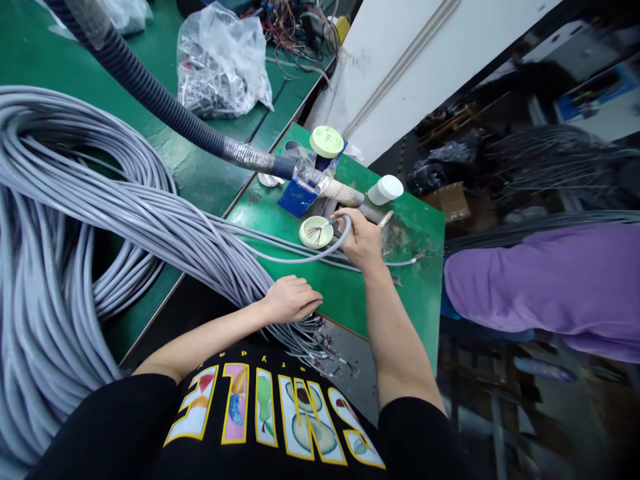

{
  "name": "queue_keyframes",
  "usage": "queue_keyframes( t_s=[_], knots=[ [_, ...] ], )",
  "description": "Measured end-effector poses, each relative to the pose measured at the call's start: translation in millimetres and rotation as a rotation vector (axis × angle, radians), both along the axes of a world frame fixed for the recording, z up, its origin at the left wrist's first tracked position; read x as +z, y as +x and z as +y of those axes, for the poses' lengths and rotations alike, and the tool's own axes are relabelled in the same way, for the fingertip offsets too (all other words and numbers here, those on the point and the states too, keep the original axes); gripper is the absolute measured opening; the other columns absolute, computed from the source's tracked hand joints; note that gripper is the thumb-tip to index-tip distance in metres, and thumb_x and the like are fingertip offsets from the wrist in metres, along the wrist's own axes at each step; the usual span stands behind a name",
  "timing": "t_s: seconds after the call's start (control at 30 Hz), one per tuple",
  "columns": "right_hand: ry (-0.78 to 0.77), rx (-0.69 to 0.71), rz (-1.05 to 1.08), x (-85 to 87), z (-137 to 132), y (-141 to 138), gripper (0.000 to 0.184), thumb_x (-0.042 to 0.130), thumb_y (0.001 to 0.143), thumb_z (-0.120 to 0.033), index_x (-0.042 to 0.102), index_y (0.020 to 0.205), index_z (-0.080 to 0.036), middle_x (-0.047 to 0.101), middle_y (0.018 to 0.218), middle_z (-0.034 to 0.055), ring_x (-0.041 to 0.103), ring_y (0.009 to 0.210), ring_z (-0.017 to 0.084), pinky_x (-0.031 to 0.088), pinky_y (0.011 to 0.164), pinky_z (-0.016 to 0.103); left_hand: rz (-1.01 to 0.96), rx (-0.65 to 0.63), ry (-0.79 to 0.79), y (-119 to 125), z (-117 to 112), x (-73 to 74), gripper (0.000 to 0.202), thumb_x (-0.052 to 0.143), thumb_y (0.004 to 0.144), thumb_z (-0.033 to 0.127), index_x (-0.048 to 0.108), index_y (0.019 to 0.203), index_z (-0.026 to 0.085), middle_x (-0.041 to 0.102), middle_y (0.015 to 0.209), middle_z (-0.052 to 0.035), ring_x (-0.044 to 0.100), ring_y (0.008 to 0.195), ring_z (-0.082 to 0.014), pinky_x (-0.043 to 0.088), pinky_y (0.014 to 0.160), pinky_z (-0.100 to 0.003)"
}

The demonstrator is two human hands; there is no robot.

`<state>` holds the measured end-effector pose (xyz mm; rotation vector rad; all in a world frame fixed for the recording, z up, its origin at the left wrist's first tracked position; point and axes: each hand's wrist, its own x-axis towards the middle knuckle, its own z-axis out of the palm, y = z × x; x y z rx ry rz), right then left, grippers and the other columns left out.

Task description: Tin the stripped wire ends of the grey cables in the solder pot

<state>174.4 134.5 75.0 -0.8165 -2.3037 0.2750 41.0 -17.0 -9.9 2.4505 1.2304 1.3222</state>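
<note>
- gripping the grey cable (320,256) in the right hand (361,240), dipping only its tips in the round dish (316,232).
- left hand (293,299) is holding the cable bundle (150,217) steady.

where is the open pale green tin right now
In the head view, the pale green tin sits on the green table, just left of the right hand, which holds a grey cable end over it, with the blue box behind.

Two green tins (326,141) (316,232); one white jar (385,190); one plastic bag (220,63).
</note>
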Motion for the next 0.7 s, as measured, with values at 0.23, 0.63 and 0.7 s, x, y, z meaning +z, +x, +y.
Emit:
queue_keyframes(
  t_s=[0.23,0.63,0.7],
  knots=[
    [0.209,-0.254,-0.07,28.5,0,15,0.021,0.041,0.094,-0.025,0.06,0.101,-0.02,0.068,0.097,0.0072,0.063,0.089,0.025,0.047,0.08,0.036,-0.03,-0.005,0.014,-1,0,3.3,0.02,0.05,0.091,0.029,0.065,0.086,0.018,0.063,0.062,0.0006,0.054,0.059,-0.0114,0.033,0.056,-0.028],
    [0.026,-0.616,-0.292,21.8,28,37,0.021,0.046,0.09,-0.026,0.064,0.095,-0.017,0.069,0.087,0.0112,0.063,0.082,0.03,0.039,0.068,0.034,0.015,-0.024,-0.016,-1,1,4.4,0.015,0.053,0.09,0.026,0.065,0.087,0.018,0.063,0.062,0.0006,0.053,0.059,-0.0118,0.032,0.057,-0.029],
    [0.011,-0.644,-0.308,20.5,32,37,0.021,0.047,0.089,-0.026,0.064,0.097,-0.017,0.07,0.087,0.012,0.063,0.082,0.031,0.039,0.067,0.034,0.017,-0.026,-0.019,-1,2,4.2,0.014,0.054,0.09,0.026,0.065,0.088,0.017,0.063,0.062,0.0005,0.052,0.059,-0.012,0.032,0.057,-0.029]
  ],
)
